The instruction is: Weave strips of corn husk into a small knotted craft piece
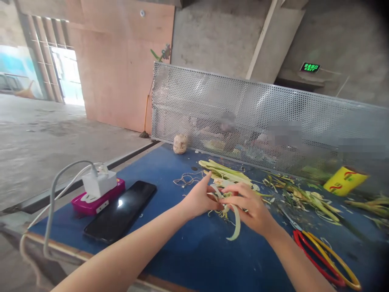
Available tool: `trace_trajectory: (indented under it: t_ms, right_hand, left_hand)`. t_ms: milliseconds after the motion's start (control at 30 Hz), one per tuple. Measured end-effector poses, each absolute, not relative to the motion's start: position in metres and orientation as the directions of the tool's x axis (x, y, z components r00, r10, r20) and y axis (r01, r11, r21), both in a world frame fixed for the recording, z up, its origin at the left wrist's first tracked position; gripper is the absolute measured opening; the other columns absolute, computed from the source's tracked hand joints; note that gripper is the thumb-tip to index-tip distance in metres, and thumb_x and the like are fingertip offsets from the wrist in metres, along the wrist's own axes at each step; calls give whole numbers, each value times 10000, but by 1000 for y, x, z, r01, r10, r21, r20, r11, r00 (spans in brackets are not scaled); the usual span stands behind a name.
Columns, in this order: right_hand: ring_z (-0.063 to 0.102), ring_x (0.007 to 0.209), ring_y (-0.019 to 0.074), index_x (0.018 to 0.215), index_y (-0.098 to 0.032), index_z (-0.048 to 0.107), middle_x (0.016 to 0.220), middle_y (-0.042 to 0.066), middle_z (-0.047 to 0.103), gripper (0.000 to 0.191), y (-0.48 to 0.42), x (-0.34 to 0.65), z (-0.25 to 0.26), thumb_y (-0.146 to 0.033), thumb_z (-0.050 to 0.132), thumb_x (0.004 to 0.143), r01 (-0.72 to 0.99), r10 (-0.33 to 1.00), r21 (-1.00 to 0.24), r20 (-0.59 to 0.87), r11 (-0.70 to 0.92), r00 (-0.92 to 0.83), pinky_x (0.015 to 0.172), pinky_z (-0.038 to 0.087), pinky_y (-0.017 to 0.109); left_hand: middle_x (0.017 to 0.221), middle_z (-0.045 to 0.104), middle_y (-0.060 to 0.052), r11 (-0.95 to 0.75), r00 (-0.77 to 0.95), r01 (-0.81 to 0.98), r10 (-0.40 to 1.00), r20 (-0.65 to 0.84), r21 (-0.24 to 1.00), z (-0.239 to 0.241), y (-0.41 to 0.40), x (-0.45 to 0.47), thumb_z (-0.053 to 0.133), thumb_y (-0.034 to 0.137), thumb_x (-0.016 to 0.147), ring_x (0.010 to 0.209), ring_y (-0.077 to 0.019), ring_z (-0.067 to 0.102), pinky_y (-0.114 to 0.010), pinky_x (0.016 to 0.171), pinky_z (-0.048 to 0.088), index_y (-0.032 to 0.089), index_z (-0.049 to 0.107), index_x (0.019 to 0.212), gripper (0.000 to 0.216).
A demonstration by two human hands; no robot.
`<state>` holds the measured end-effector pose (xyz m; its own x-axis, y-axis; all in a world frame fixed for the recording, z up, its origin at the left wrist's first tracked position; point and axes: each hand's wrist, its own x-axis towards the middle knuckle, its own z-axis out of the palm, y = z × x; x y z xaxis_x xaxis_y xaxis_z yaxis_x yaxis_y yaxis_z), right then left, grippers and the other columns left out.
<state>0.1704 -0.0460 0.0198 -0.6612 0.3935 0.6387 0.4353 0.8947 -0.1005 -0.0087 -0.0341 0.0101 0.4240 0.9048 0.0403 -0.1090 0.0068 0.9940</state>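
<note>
Close together over the blue table [194, 259], both my hands work at a small bundle of pale green leaf strips. My left hand [202, 198] has its thumb raised and its fingers curled round the near side of the bundle. From the other side, my right hand [247, 205] pinches the strips with its fingertips. One curved pale strip [235, 227] hangs down below my right hand. Fingers partly hide what lies between them. Just beyond my hands is a pile of longer pale green leaves [226, 170].
A black phone [121, 211] and a magenta power strip [114, 190] with a white charger [99, 182] lie left. Scissors [300, 230], leaf scraps [306, 196] and a yellow roll [345, 181] are right. A twine ball [180, 144] sits before the perforated metal screen [258, 101].
</note>
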Motion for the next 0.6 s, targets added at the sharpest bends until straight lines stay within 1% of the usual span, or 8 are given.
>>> trace_trajectory:
  t_ms: [33, 100, 200, 267, 367, 433, 533, 600]
  right_hand:
    - [531, 918, 186, 993, -238, 578, 1009, 63, 583, 240, -48, 168, 22, -115, 439, 841, 409, 357, -64, 622, 910, -697, 815, 434, 362]
    - [550, 910, 189, 989, -216, 554, 961, 65, 619, 214, -51, 165, 24, -124, 422, 848, 403, 346, -29, 569, 915, -746, 829, 436, 368]
    - [568, 863, 203, 948, -189, 537, 894, 83, 635, 179, -50, 166, 24, -148, 385, 864, 483, 419, -9, 510, 876, -751, 782, 453, 368]
    - [564, 830, 204, 925, -184, 527, 866, 86, 629, 165, -48, 168, 23, -154, 375, 867, 529, 471, -29, 499, 848, -727, 745, 453, 359]
    - [539, 734, 181, 842, -191, 513, 779, 65, 602, 158, -45, 171, 20, -171, 361, 877, 560, 541, -131, 505, 818, -672, 672, 438, 320]
    - [513, 671, 165, 776, -193, 508, 710, 48, 569, 196, -44, 172, 18, -202, 349, 889, 555, 579, -222, 518, 801, -629, 623, 418, 295]
    - [503, 626, 150, 722, -191, 520, 672, 39, 545, 280, -43, 172, 13, -263, 325, 910, 518, 661, -414, 518, 749, -543, 592, 402, 274]
    - [515, 636, 151, 686, -190, 528, 674, 41, 546, 345, -42, 171, 11, -302, 300, 919, 474, 717, -539, 498, 697, -488, 619, 408, 276]
  left_hand:
    - [1127, 546, -183, -14, 449, -90, 892, 53, 996, 10, -36, -9, 673, 9, 492, 589, -78, 582, -227, 552, 464, 175, -12, 1398, 1148]
    - [1171, 509, -197, -53, 501, -60, 862, 76, 997, 11, -39, -10, 662, 13, 497, 567, -58, 553, -213, 521, 446, 204, -77, 1391, 1176]
    - [1271, 420, -224, -76, 555, -36, 827, 83, 996, 14, -44, -12, 648, 14, 510, 545, -42, 530, -212, 498, 434, 261, -138, 1372, 1192]
    - [1312, 374, -241, -74, 560, -27, 825, 76, 997, 17, -46, -13, 638, 5, 519, 528, -33, 521, -215, 497, 433, 280, -145, 1367, 1187]
    - [1356, 309, -255, -62, 542, -15, 838, 61, 998, 19, -45, -14, 621, -2, 533, 563, -56, 549, -219, 501, 433, 297, -139, 1367, 1168]
    - [1370, 285, -253, -61, 523, -6, 851, 55, 998, 18, -42, -15, 619, 6, 539, 623, -92, 575, -218, 497, 431, 294, -108, 1378, 1147]
    - [1382, 262, -238, -66, 508, -26, 858, 70, 997, 16, -37, -15, 617, 19, 548, 745, -153, 593, -218, 501, 434, 298, -41, 1391, 1105]
    - [1384, 252, -229, -55, 513, -54, 855, 75, 997, 14, -35, -15, 606, 13, 549, 808, -177, 589, -221, 511, 439, 307, -3, 1393, 1082]
